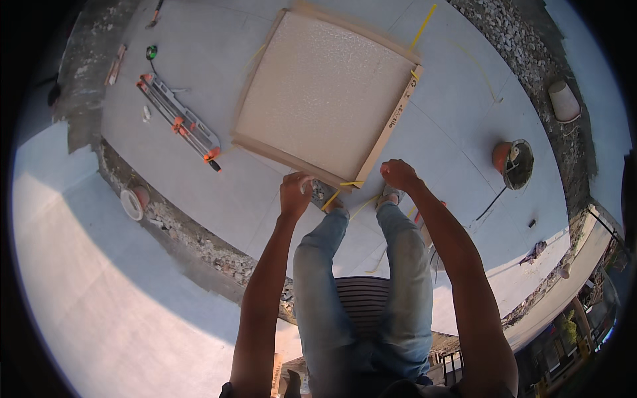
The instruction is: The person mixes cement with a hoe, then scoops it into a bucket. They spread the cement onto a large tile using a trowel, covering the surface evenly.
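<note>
A pack of large square tiles (pixel 325 93), with a pale textured face up and cardboard edging (pixel 388 126), lies on the floor in front of my feet. Its near corner is crossed by a yellow strap (pixel 352 184), and a loose length of strap hangs by my left foot. My left hand (pixel 296 194) is closed just off the pack's near edge; something whitish shows at its fingers, too small to name. To the right of the near corner, my right hand (pixel 399 174) is curled closed, apart from the pack. Whatever its fingers may hold is hidden.
An orange-and-grey tile cutter (pixel 179 123) lies left of the pack, below a green round tool (pixel 151 52) and a hammer (pixel 156 14). Rightward stands a bucket of grey mix (pixel 517 164). Pale buckets (pixel 564 101) and gravel (pixel 494 33) line the floor's borders.
</note>
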